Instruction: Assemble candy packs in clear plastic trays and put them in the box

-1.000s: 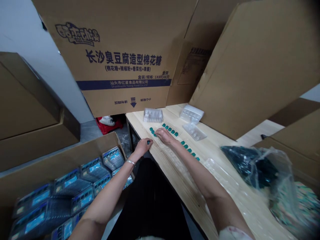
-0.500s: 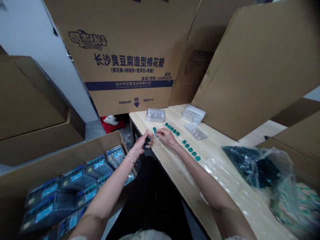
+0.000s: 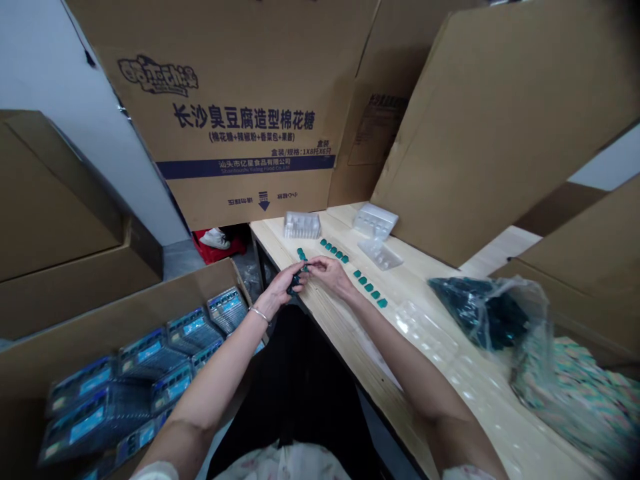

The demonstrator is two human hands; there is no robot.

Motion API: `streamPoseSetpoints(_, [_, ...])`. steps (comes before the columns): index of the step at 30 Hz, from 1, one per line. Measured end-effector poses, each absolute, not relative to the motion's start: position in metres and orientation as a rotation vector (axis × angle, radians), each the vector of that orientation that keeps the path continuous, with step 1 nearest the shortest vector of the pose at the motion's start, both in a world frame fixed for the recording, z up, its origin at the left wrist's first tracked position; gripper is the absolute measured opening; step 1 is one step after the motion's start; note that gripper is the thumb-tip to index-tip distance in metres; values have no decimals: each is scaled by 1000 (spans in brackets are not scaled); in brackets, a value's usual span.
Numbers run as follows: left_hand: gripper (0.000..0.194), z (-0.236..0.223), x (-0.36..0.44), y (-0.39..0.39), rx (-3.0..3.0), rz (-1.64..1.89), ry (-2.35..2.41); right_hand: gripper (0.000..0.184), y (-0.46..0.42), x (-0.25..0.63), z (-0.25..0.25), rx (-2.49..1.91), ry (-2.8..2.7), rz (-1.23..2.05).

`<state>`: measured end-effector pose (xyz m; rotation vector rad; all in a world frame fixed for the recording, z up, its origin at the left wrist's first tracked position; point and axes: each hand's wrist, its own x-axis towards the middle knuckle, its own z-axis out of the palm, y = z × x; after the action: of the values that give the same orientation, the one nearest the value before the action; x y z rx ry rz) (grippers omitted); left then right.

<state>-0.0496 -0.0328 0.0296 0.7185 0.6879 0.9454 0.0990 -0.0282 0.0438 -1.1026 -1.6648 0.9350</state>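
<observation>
My left hand (image 3: 283,285) is closed around several small dark green pieces (image 3: 294,285) just off the table's front edge. Beside it, my right hand (image 3: 331,275) has its thumb and fingers pinched together at the left fingertips, on what looks like one small green piece (image 3: 305,267). A short row begins with a green piece (image 3: 301,253) just beyond the hands. Farther right on the wooden table (image 3: 320,313) lie two more rows, one with a green piece (image 3: 334,250) and one with a green piece (image 3: 369,288), several in each.
Clear plastic trays (image 3: 302,225) are stacked at the table's far end, near a molded tray (image 3: 375,221) and a flatter one (image 3: 380,255). A bag of dark green pieces (image 3: 480,310) lies right. Packed blue blister packs (image 3: 145,353) fill a carton at lower left. Large cartons (image 3: 240,80) stand behind.
My right hand has come closer to my left, and its pinch now meets the left fingertips. One more green piece shows in the short row. The whole view has shifted slightly.
</observation>
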Motion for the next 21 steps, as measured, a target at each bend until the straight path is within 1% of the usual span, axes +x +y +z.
streamPoseSetpoints(3, [29, 31, -46, -39, 806, 993, 737, 23, -29, 107, 48, -1027, -1378, 1231])
streamPoseSetpoints(6, [35, 32, -41, -47, 923, 1083, 829, 31, -29, 113, 49, -967, -1223, 1371])
streamPoseSetpoints(8, [36, 30, -37, -50, 1006, 1149, 927, 32, -29, 113, 48, -969, -1187, 1390])
streamPoseSetpoints(10, [34, 27, -35, -50, 1096, 1213, 1041, 32, -30, 112, 47, -970, -1186, 1387])
streamPoseSetpoints(17, [10, 21, -33, -41, 1459, 1350, 1282, 32, -34, 107, 47, -1050, -1248, 1346])
streamPoseSetpoints(21, [6, 19, -33, -37, 1635, 1371, 1337, 29, -31, 105, 44, -1109, -1264, 1269])
